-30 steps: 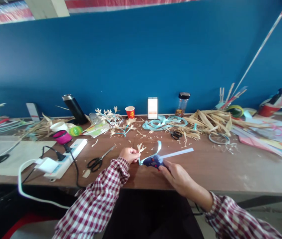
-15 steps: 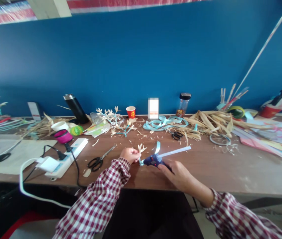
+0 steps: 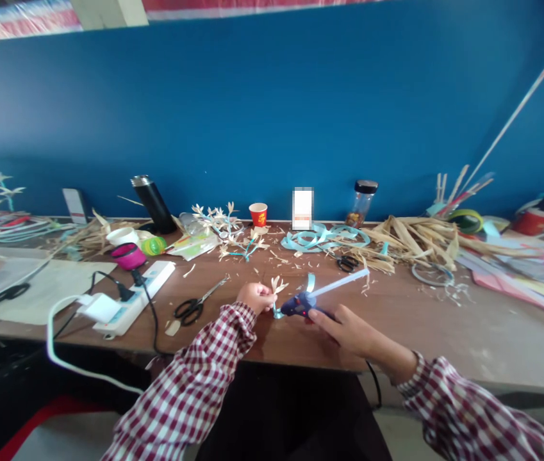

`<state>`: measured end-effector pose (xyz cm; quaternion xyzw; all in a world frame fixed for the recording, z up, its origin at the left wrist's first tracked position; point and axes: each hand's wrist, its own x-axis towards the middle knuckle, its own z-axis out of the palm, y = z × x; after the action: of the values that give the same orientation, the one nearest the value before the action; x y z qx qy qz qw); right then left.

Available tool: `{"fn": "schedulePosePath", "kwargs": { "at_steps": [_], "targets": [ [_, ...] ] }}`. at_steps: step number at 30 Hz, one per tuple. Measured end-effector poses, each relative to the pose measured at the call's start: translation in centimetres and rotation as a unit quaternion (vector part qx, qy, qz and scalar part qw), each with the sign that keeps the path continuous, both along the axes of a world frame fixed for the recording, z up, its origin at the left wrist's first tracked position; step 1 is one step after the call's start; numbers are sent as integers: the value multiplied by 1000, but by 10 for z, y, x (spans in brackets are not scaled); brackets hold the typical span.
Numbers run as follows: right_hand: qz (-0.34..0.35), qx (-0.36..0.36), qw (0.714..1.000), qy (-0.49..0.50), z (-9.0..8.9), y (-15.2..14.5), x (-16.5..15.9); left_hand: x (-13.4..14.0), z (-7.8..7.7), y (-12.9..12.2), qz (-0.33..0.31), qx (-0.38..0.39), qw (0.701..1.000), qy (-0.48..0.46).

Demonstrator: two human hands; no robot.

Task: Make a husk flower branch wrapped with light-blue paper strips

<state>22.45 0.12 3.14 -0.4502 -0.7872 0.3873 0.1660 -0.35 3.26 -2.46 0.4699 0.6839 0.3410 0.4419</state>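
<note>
A husk flower on a blue ribbon is pinched in the left hand above the table; the glue gun, gripped by the right hand, is best kept steady, nozzle touching the stem.

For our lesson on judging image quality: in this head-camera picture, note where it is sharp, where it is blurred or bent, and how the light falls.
Head view: the left hand and the right hand on the glue gun are fairly sharp; the sleeves and the table edges smear toward the corners; the wide lens curves the wall top; light is even and soft, with no glare; a white card is pixelated.
</note>
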Motion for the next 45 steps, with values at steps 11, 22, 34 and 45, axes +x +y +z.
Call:
{"fn": "schedulePosePath", "kwargs": {
  "at_steps": [11,22,34,45],
  "targets": [
    [11,-19,999,49,10,-1,4,1,7,-3,-22,15,999,18],
    [23,30,999,-17,5,3,-4,2,7,-5,-11,11,999,33],
    [30,51,998,-23,9,0,0,3,8,-4,-17,12,999,24],
    [16,39,999,-34,11,3,2,2,4,-2,-13,10,1000,9]
  ]
}}
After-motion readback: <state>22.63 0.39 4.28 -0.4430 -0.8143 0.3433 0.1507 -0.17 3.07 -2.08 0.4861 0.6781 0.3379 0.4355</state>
